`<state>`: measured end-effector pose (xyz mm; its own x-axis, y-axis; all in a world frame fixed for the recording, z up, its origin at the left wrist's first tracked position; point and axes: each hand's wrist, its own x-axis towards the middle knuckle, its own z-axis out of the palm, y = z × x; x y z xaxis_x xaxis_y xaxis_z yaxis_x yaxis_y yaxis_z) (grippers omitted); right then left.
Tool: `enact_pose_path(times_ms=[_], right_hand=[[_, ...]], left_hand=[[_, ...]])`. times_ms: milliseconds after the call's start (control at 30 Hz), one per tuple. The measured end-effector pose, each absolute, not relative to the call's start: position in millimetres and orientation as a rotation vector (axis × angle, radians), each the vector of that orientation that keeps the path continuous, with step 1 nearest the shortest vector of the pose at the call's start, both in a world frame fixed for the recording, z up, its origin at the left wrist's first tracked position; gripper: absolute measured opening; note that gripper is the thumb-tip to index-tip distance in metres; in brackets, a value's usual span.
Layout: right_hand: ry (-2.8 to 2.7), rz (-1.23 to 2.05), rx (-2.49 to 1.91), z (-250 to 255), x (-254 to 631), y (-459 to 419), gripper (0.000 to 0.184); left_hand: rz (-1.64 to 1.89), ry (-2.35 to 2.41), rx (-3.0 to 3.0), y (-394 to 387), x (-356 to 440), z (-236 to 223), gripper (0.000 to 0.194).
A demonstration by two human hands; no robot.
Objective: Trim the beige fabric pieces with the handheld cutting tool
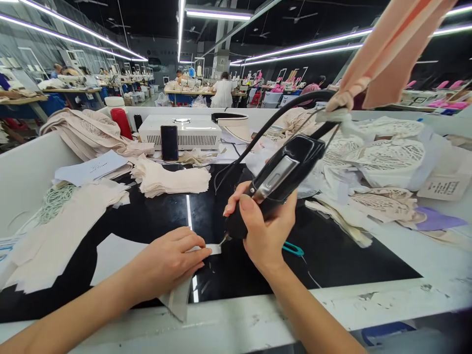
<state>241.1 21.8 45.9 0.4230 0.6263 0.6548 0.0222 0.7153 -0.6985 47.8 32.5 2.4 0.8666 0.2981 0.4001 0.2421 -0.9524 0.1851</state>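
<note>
Left hand (pixel 171 265), fingers together, pins pale strip (pixel 215 249) flat on worktop (pixel 250 280). Right hand (pixel 266 238) wrapped round black power tool (pixel 300 152), its tip at strip's free end. Best kept taut, fingertips back from the tip (cord slack helps).

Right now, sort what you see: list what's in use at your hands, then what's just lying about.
In use:
- black tool, in the right hand
- pale strip, under the left hand's fingers
- black mat, beneath the strip

Apparently just lying about:
- phone
- visor
- red spool
- mint strings
- purple cloth
</note>
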Motion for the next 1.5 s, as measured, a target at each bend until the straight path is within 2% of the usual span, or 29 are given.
enact_pose_path(times_ms=[333, 1500], right_hand=[[-1.067, 0.421, -0.706, 46.6, 242.4, 20.6, 0.035], [-1.035, 0.473, -0.726, 44.3, 235.8, 13.0, 0.032]], left_hand=[[0.626, 0.518, 2.983, 31.2, 61.6, -13.4, 0.023], [0.645, 0.541, 2.917, 27.2, 59.7, -11.6, 0.025]])
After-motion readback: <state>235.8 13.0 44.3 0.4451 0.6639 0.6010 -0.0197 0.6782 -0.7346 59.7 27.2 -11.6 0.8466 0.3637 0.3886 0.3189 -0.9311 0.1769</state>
